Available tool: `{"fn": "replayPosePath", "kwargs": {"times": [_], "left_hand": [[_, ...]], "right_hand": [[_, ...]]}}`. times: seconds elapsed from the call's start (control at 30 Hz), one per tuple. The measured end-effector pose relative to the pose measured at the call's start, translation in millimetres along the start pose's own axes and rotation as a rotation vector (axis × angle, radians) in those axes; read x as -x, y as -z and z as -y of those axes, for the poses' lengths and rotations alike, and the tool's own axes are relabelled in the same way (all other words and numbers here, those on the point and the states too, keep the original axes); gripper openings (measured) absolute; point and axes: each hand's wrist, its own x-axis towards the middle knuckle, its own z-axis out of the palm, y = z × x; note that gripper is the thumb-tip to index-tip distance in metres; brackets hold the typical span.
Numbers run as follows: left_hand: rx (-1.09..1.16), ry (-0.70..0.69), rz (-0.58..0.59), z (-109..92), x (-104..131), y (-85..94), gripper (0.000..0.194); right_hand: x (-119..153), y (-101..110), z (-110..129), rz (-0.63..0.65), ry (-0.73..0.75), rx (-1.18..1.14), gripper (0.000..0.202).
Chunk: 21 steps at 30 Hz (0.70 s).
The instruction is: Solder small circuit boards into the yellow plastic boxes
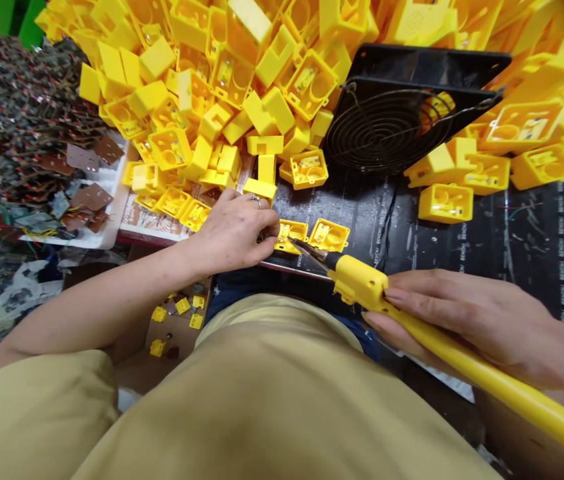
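Observation:
My left hand (242, 230) is closed at the bench's front edge, its fingertips at a small open yellow plastic housing (292, 235). Its fingers hide the left part of that housing, and whatever they pinch is too hidden to make out. In my right hand (487, 320) is a yellow-handled soldering iron (362, 279), held at a slant. Its dark pointed tip reaches left over the housing; I cannot tell whether it touches. Another open yellow housing (329, 235) sits just to the right, with metal contacts and a round recess inside.
A large heap of yellow housings (232, 73) covers the back of the bench. A black fan with a wire grille (382, 127) stands before it. Brown circuit boards and wires fill a white tray (117, 207) at left. Below, a cardboard box (137, 353) holds several yellow pieces.

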Motion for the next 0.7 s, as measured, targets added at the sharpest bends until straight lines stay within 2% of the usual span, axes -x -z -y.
{"fn": "replayPosePath", "kwargs": {"times": [0.03,0.1,0.23,0.33,0.43,0.7], "left_hand": [[0.001,0.006,0.017,-0.5,-1.1,0.7,0.017],[-0.001,0.008,0.045,-0.8,-3.2,2.1,0.016],[-0.006,-0.001,0.076,-0.3,-6.4,4.3,0.015],[-0.01,0.005,0.105,-0.7,-8.7,5.6,0.015],[-0.017,0.018,0.12,-0.9,-11.2,6.1,0.015],[-0.041,0.006,0.146,-1.2,-13.4,8.5,0.017]], "right_hand": [[-2.3,-0.4,-0.9,0.013,0.003,0.017,0.002],[-7.3,-1.0,-2.3,0.012,0.032,0.028,0.01],[-15.8,-1.2,-2.5,-0.039,0.123,0.01,0.013],[-20.1,0.3,-1.2,-0.024,0.176,0.01,0.022],[-22.8,3.7,-0.7,0.016,0.155,0.012,0.02],[-29.5,7.7,-5.3,0.005,0.195,0.008,0.015]]}}
